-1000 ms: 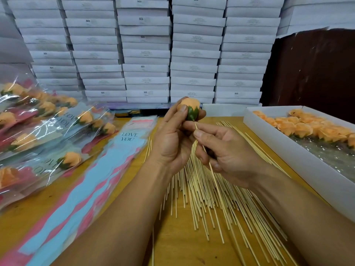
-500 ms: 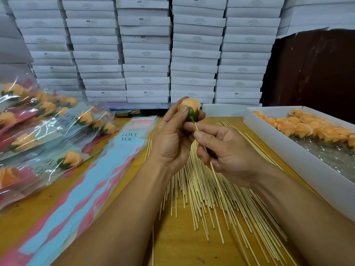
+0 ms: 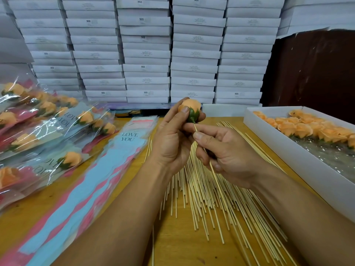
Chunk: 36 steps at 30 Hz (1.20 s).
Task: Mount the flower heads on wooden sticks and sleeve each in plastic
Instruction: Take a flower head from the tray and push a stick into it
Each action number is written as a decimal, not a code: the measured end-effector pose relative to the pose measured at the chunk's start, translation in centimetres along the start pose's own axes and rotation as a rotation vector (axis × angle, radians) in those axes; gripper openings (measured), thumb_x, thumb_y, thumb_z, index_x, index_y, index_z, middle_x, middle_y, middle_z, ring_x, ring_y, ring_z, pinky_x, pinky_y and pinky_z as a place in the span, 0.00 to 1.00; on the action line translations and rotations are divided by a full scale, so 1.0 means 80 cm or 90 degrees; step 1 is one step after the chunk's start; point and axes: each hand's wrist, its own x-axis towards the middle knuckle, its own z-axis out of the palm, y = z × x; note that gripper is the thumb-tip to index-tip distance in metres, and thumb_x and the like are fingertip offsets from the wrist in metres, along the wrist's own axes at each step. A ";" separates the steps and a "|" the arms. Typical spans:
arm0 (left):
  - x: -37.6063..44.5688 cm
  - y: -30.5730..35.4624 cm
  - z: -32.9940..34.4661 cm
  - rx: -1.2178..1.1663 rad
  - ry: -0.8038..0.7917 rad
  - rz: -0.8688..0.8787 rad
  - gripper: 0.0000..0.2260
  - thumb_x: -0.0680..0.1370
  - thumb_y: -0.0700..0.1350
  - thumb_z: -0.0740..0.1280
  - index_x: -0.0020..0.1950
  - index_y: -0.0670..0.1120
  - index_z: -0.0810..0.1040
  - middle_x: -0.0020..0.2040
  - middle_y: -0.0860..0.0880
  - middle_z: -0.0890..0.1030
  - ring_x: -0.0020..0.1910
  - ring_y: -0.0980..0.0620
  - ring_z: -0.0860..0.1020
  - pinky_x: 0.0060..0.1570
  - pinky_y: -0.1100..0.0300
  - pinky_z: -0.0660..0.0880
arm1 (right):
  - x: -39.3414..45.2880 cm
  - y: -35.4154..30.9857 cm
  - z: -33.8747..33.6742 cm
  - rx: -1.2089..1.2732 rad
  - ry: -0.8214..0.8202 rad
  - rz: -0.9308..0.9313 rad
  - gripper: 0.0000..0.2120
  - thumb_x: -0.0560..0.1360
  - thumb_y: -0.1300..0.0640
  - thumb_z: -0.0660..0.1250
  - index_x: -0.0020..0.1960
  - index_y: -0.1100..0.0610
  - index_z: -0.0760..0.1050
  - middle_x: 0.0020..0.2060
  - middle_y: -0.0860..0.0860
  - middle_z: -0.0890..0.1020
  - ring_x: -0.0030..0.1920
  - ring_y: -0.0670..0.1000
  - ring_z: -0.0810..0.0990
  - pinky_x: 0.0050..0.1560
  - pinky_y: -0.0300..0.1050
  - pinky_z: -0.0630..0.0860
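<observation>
My left hand point(image 3: 172, 143) grips an orange flower head point(image 3: 191, 106) with a green base, held up above the table. My right hand point(image 3: 228, 156) pinches a thin wooden stick point(image 3: 212, 169) whose tip meets the green base of the flower. Under both hands lies a loose pile of wooden sticks point(image 3: 221, 204). To the left lies a stack of flat plastic sleeves point(image 3: 107, 169) in blue and pink, printed "LOVE YOU". A white box point(image 3: 288, 150) on the right holds several more orange flower heads point(image 3: 307, 129).
Sleeved flowers on sticks point(image 3: 38, 135) are heaped at the far left. A wall of stacked white boxes point(image 3: 146, 50) closes off the back of the wooden table point(image 3: 182, 250). A dark brown panel point(image 3: 315, 70) stands at the back right.
Both hands hold nearly the same pose. The stick's tip has stayed at the flower's green base, with only slight shifts of the fingers.
</observation>
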 end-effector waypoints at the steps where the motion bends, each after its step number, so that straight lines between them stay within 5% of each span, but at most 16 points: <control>1: 0.000 0.000 -0.001 0.000 0.000 -0.001 0.14 0.74 0.41 0.68 0.59 0.46 0.78 0.48 0.44 0.82 0.46 0.51 0.83 0.51 0.55 0.79 | 0.000 0.000 0.000 0.002 0.000 -0.001 0.15 0.84 0.58 0.59 0.68 0.51 0.77 0.26 0.53 0.72 0.22 0.44 0.62 0.22 0.35 0.58; 9: -0.001 0.000 -0.001 0.003 0.002 -0.001 0.12 0.76 0.41 0.67 0.59 0.46 0.78 0.48 0.43 0.82 0.47 0.51 0.83 0.55 0.52 0.75 | 0.000 0.000 -0.002 0.009 0.000 -0.001 0.15 0.84 0.58 0.60 0.67 0.52 0.79 0.26 0.53 0.72 0.21 0.43 0.63 0.22 0.33 0.60; 30: 0.000 -0.002 0.000 0.065 0.042 0.037 0.18 0.78 0.38 0.65 0.68 0.39 0.74 0.47 0.43 0.82 0.44 0.50 0.83 0.40 0.60 0.79 | -0.001 0.000 -0.002 -0.012 0.033 0.037 0.13 0.84 0.58 0.59 0.61 0.56 0.81 0.25 0.51 0.74 0.21 0.43 0.63 0.22 0.34 0.59; 36: 0.002 -0.006 -0.003 0.116 0.056 0.059 0.14 0.79 0.35 0.66 0.64 0.40 0.78 0.46 0.42 0.83 0.42 0.48 0.83 0.42 0.57 0.80 | 0.002 0.004 -0.004 -0.027 0.068 0.038 0.14 0.84 0.57 0.60 0.60 0.58 0.82 0.25 0.51 0.72 0.22 0.44 0.63 0.30 0.46 0.54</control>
